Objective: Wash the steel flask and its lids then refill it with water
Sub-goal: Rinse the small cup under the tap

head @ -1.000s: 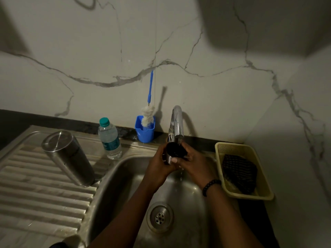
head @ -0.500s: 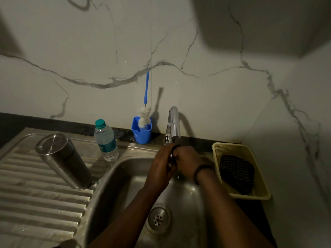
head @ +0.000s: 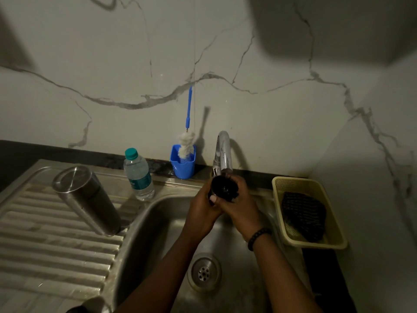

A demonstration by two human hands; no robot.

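Turned up since a moment ago, the black lid (head: 225,189) faces the camera under the tap (head: 223,152), gripped by left hand (head: 203,207) and right hand (head: 240,205); the steel flask (head: 86,199) stands inverted beside a water bottle (head: 138,176).

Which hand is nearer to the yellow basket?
The right hand. It holds the black lid under the tap, on the side toward the yellow basket. The left hand is on the lid's far side.

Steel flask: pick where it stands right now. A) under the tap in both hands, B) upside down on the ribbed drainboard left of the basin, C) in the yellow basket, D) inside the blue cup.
B: the steel flask stands inverted, base up, on the drainboard, while both hands hold a black lid under the tap.
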